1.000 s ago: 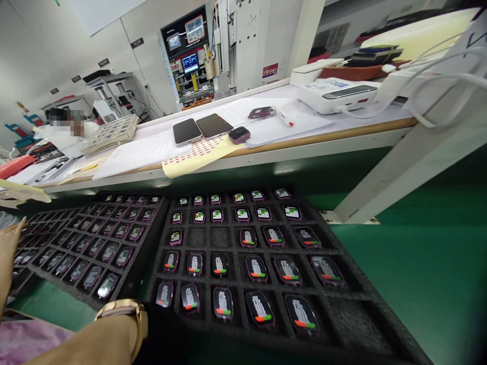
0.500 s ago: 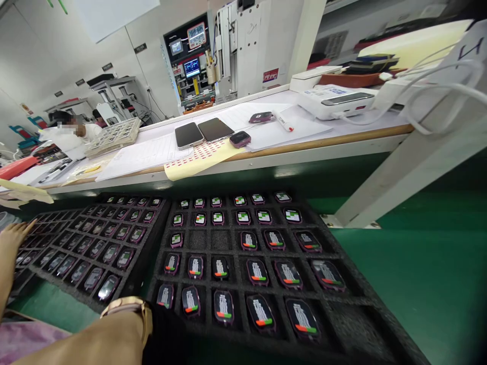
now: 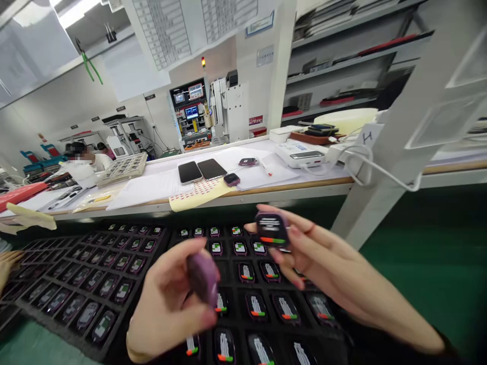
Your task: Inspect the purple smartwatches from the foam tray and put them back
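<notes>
Lit watch (image 3: 271, 229) is held up off the trays, pinched by its edges in the fingers (image 3: 294, 238) of the right hand (image 3: 323, 263), with the screen turned back toward the camera. Any idea why it's gripped like that? (poster1)

Probably so the display isn't covered and can be read. A green and red bar is shown on it, same as on the ones in the foam tray (image 3: 224, 239) right below. The purple watch (image 3: 203, 276) is closed in the left hand (image 3: 167, 304), fingers wrapped around it. It's blurred, so its screen can't be made out. Both are held just above the tray, likely so a slot is within easy reach. (poster2)

And what's around? (poster1)

A second tray (image 3: 45, 248) of watches is laid just beside the first on the green surface (image 3: 418, 263), and another hand (image 3: 6, 261) is seen at its left edge. Behind, on a raised surface (image 3: 304, 185), two phones (image 3: 201, 171), a sticker sheet (image 3: 198, 195) and papers are spread out. Further back a machine (image 3: 192, 114), shelves (image 3: 342, 50) and a seated person (image 3: 85, 162) can be seen. (poster2)
</notes>
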`<state>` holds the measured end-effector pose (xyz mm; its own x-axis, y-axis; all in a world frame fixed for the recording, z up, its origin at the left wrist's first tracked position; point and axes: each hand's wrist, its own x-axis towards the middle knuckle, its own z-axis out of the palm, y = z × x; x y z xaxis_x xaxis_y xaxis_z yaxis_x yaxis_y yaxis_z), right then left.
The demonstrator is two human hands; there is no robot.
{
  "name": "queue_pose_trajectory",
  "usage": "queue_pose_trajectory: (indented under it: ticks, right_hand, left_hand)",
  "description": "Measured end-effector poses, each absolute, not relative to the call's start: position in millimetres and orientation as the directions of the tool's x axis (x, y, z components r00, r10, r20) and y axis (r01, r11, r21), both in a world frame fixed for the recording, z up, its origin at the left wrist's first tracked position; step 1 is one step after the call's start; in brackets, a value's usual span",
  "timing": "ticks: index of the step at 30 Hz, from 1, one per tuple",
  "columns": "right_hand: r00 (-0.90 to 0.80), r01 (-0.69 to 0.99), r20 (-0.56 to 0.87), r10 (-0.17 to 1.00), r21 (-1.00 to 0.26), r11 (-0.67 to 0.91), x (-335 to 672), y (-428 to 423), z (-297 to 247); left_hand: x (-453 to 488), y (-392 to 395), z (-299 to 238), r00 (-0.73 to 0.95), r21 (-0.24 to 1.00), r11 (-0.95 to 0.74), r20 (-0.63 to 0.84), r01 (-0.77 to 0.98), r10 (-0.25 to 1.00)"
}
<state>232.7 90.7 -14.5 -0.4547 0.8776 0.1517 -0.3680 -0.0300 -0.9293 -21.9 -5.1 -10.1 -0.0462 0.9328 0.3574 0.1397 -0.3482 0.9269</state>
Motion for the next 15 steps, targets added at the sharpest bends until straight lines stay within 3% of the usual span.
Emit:
queue_pose_trajectory:
  ticks: [1,5,15]
  right_hand:
    - [-0.486,-0.356,0.155,0.86,-0.934,-0.033,226.4,92.6,-13.9]
    - [-0.592,-0.272,0.136,0.794,-0.962,-0.038,215.1,96.2,-19.2]
    - [-0.712,-0.271,0.092,0.696,-0.951,-0.151,208.7,102.6,-27.4]
  left_hand:
    - [-6.8,5.0,-7.9,0.01,0.954,-0.291,0.291,0.079,0.957]
    - [17.5,33.2,1.4,0.066,0.964,-0.251,0.257,-0.082,0.964]
    - [14.9,37.6,-5.6,0.063,0.973,-0.228,0.227,0.015,0.972]
